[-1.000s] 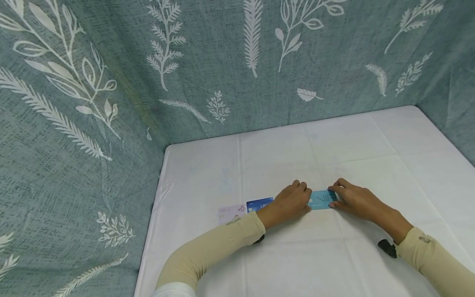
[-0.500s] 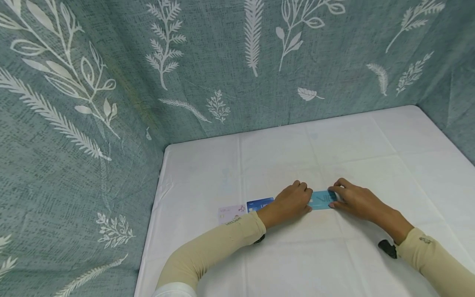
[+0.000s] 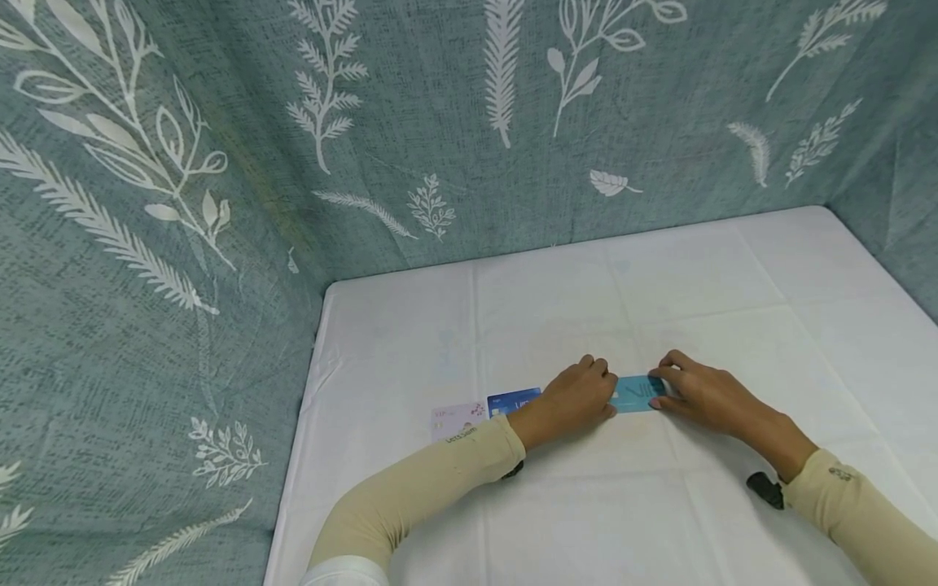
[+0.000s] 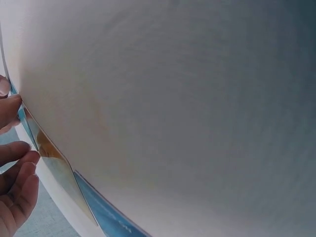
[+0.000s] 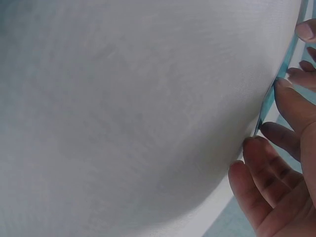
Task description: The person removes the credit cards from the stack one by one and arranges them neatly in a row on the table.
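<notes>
A teal VIP card (image 3: 633, 394) lies flat at the right end of a row of cards. My right hand (image 3: 707, 395) holds its right end, thumb at the near edge and index finger at the far edge. My left hand (image 3: 575, 399) reaches over the row, thumb and fingers at the teal card's left end. Under that hand, hidden in the head view, lies a card with a brown-orange picture (image 4: 49, 148), seen in the left wrist view between the teal card and a blue card (image 3: 509, 401). A pale pink VIP card (image 3: 456, 417) is leftmost, partly behind the left sleeve.
The cards lie on a creased white tablecloth (image 3: 586, 521). Green-grey curtains (image 3: 410, 122) with a white leaf print hang behind the table and at its sides. A dark wrist camera (image 3: 765, 490) sits under the right wrist.
Both hands stay at the teal card's ends, and the cards hold their places. Only the head view shifts slightly.
</notes>
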`<control>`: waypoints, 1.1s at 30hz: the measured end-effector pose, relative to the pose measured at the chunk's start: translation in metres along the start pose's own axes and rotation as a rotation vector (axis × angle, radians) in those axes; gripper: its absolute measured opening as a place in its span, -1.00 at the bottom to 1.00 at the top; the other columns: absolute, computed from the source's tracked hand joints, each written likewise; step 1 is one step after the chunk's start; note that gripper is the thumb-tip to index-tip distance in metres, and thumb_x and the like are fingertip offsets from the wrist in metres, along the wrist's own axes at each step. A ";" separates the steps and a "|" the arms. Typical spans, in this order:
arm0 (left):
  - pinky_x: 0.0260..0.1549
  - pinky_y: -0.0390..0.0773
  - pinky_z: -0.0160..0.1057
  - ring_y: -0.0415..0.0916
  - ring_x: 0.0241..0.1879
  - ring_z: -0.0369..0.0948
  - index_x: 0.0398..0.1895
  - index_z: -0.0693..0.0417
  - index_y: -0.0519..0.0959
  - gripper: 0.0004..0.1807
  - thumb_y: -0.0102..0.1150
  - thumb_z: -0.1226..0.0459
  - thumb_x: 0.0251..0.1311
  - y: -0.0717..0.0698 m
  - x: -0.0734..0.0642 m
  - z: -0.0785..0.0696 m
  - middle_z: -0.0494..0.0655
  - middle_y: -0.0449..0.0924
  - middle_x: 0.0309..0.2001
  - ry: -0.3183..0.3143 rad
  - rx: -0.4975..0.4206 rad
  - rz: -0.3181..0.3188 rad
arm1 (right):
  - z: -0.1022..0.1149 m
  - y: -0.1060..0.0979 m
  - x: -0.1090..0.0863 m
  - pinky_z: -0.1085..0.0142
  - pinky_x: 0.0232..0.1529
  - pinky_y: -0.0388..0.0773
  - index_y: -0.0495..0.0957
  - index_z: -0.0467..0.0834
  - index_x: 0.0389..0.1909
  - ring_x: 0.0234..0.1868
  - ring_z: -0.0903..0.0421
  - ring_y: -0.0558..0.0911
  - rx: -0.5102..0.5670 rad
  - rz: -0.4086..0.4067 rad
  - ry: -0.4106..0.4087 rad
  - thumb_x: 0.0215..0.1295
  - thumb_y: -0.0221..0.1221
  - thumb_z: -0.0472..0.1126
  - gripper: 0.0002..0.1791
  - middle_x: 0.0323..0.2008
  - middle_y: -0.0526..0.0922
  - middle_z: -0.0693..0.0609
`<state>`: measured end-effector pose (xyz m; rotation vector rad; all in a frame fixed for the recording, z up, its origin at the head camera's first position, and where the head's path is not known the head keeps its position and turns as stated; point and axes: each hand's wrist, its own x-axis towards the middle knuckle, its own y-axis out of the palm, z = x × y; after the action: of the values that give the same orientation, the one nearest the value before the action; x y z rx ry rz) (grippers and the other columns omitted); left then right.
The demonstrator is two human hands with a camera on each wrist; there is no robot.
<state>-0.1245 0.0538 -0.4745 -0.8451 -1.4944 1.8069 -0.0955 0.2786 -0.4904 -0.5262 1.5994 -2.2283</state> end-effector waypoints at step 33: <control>-0.18 0.46 -0.35 0.46 -0.15 -0.23 0.11 0.04 0.52 -0.49 0.00 -0.10 0.30 -0.004 -0.024 0.025 -0.11 0.54 -0.05 0.002 -0.078 -0.069 | -0.002 -0.004 0.003 0.14 -0.26 0.59 0.60 -0.23 -0.08 -0.21 0.06 0.63 -0.025 -0.069 -0.028 0.11 0.33 0.00 -0.55 -0.20 0.59 -0.02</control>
<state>-0.1303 0.0207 -0.4650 -0.8219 -1.5823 1.7067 -0.0992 0.2806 -0.4867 -0.6255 1.6205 -2.2429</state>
